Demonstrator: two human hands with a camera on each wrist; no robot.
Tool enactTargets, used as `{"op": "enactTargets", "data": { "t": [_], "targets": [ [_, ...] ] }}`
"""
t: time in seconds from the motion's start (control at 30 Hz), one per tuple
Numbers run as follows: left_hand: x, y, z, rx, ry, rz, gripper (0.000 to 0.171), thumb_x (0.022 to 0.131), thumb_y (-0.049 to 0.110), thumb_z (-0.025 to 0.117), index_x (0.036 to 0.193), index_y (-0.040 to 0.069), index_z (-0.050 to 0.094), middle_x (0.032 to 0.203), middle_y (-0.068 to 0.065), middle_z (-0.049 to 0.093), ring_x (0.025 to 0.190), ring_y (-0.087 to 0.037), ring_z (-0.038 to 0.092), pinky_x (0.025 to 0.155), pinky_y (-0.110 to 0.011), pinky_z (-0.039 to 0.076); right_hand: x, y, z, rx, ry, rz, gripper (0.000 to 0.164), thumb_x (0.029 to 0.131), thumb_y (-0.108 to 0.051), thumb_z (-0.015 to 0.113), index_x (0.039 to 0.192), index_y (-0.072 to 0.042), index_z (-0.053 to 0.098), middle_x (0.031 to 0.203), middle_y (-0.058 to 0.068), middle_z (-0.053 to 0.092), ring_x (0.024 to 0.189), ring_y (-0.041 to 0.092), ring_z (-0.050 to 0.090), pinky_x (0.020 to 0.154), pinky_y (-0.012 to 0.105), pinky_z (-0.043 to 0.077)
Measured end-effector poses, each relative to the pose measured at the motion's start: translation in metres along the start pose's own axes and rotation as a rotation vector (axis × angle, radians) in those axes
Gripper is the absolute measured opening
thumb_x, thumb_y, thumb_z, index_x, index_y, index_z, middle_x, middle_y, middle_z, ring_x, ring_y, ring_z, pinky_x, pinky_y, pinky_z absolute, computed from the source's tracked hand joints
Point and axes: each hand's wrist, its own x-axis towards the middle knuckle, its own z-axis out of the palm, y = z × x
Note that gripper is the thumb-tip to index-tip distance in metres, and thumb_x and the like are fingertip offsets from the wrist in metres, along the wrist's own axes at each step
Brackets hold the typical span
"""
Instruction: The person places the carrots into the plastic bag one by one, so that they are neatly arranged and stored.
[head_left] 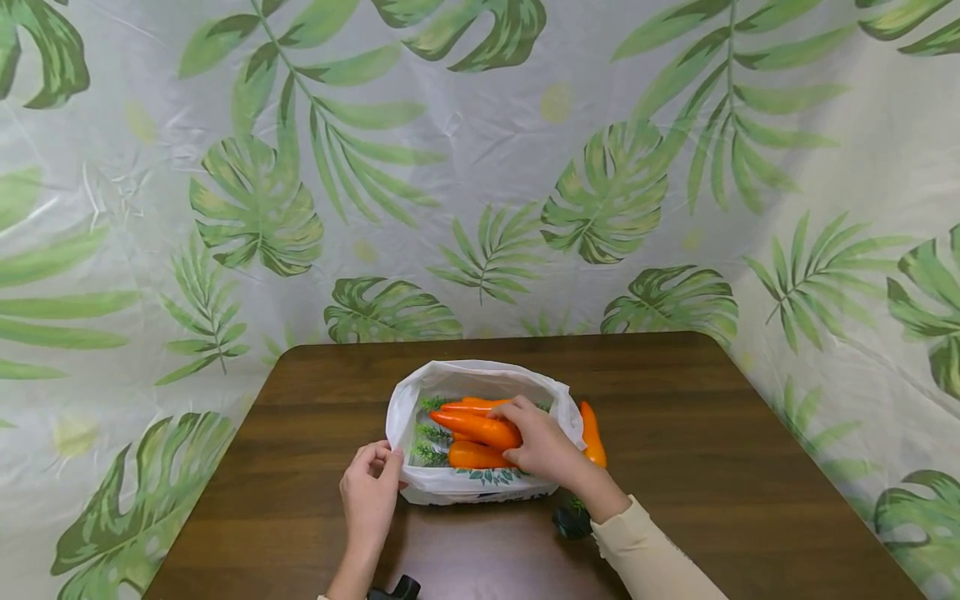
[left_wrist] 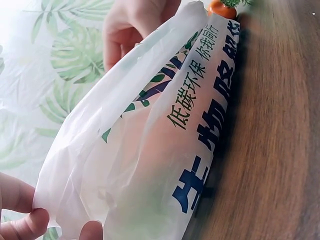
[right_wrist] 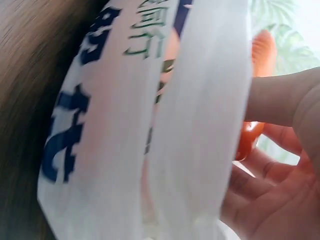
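Note:
A white plastic bag (head_left: 431,482) with dark printed lettering lies on the table, its mouth spread wide. My left hand (head_left: 370,492) pinches the bag's left rim; in the left wrist view its fingertips (left_wrist: 30,223) are at the bag's edge. Over the mouth, my right hand (head_left: 546,448) grips an orange carrot (head_left: 480,428) by its thick end, the tip pointing left. Below and behind it, more carrots (head_left: 472,456) with green leafy tops (head_left: 432,433) lie inside. The right wrist view shows the held carrot (right_wrist: 262,55) partly hidden behind the bag wall and fingers.
Outside the bag, close to its right side, another carrot (head_left: 592,435) lies on the brown wooden table (head_left: 712,467). A black device (head_left: 572,522) sits by my right wrist, and a second (head_left: 397,588) by my left. Behind the table hangs a leaf-patterned sheet (head_left: 487,167).

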Motion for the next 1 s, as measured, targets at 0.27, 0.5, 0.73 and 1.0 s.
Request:
{"op": "enactTargets", "data": {
  "t": [0.27, 0.5, 0.73, 1.0],
  "targets": [
    [0.0014, 0.0004, 0.0006, -0.01, 0.003, -0.002, 0.019, 0.089, 0.003, 0.071, 0.072, 0.004, 0.061, 0.105, -0.01, 0.071, 0.067, -0.013, 0.067, 0.052, -0.043, 0.063, -0.005, 0.0065, -0.0047, -0.156, 0.006, -0.016, 0.059, 0.075, 0.004, 0.083, 0.126, -0.017, 0.063, 0.112, -0.001, 0.054, 0.093, 0.018, 0.056, 0.086, 0.035, 0.058],
    [0.0003, -0.0012, 0.0005, -0.017, 0.008, 0.001, 0.02, 0.088, 0.002, 0.072, 0.072, 0.004, 0.061, 0.104, -0.009, 0.071, 0.065, -0.013, 0.067, 0.051, -0.043, 0.062, -0.0064, 0.0093, -0.0045, -0.229, 0.006, -0.044, 0.058, 0.075, 0.006, 0.082, 0.125, -0.017, 0.062, 0.108, 0.001, 0.051, 0.088, 0.019, 0.056, 0.077, 0.033, 0.057],
    [0.0, -0.0006, 0.0008, -0.007, 0.0, 0.003, 0.019, 0.088, 0.003, 0.072, 0.072, 0.004, 0.062, 0.104, -0.011, 0.071, 0.066, -0.013, 0.067, 0.05, -0.036, 0.062, -0.0075, 0.0099, -0.0016, -0.309, -0.003, -0.04, 0.054, 0.076, 0.001, 0.083, 0.124, -0.015, 0.064, 0.104, 0.003, 0.048, 0.081, 0.018, 0.052, 0.072, 0.031, 0.057],
    [-0.0002, -0.0026, -0.0009, -0.002, -0.001, -0.008, 0.019, 0.089, 0.003, 0.071, 0.073, 0.003, 0.062, 0.105, -0.012, 0.07, 0.065, -0.013, 0.067, 0.052, -0.038, 0.063, -0.0102, 0.0073, -0.0053, -0.359, 0.023, -0.076, 0.05, 0.074, -0.002, 0.083, 0.12, -0.015, 0.067, 0.098, 0.002, 0.049, 0.076, 0.017, 0.047, 0.065, 0.027, 0.05]
  ]
}}
